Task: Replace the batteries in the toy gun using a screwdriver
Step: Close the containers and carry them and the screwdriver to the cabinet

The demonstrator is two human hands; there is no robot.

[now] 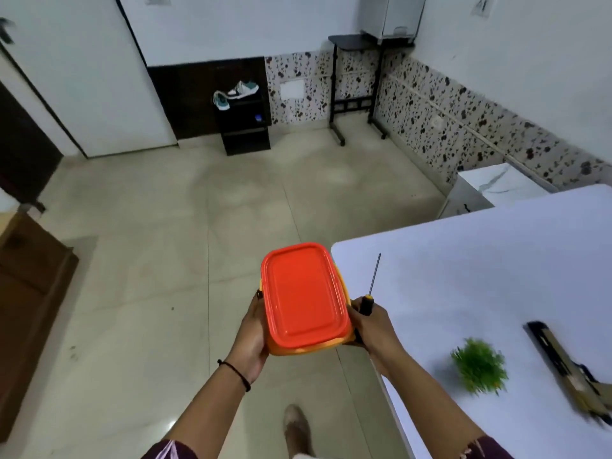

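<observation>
You've barely started here. Your left hand (253, 336) grips one side of the rectangular yellow plastic box with the orange lid (303, 293). Your right hand (369, 329) braces the other side while clutching the black-handled screwdriver (367, 304). The tan and black toy gun (563, 366) lies untouched on the white table (480, 260), just right of the small green plant (480, 366). I'd say all the unscrewing and battery swapping is left.
</observation>
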